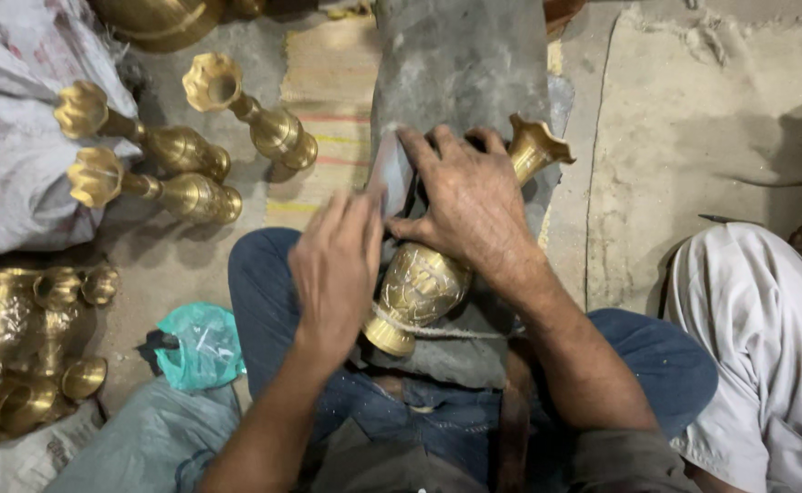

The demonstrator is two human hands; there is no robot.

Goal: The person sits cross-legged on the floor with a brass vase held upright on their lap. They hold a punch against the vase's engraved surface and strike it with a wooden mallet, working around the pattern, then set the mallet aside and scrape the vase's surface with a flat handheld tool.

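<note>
My right hand (469, 205) is clamped over the neck of a brass vase (424, 283), fingers curled round it, pinning it on its side against the grey stone slab (460, 64) that runs up from my lap. My left hand (332, 269) lies flat, fingers together, pressing a thin dark blade-like tool (392, 169) toward the vase's shoulder; I can't tell how the thumb holds it. This looks like the working-over of the engraved belly, so the next stroke calls for a firm right grip and a steady tool angle. A cord (437, 330) loops by the vase's foot. Left on the floor, three finished brass vases (186, 151) lie near a white sack (17, 137); more brassware (17, 356) and a green plastic bag (202, 345) sit closer. Another person's white-clothed knee (757, 338) is at right.
</note>
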